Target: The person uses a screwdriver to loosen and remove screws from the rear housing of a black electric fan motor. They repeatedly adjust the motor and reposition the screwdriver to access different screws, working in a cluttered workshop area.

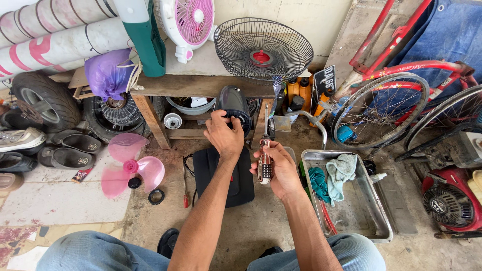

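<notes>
A pink fan blade (131, 168) lies on the floor, a black ring (156, 196) just beside it. On the wooden bench (201, 85) stands a black wire fan guard (263, 49), near a small pink-and-white fan (188, 22). A metal tray (381, 221) holds teal rags (341, 170). A red bicycle (401, 85) leans at the wall, sandals (65, 156) and a tyre (45, 103) opposite.

We note a black rectangular sign with white marks (325, 79) leaning behind orange plastic bottles (299, 90), and a small flat red-black packet (81, 174) on the floor beside grey slippers (65, 157).
</notes>
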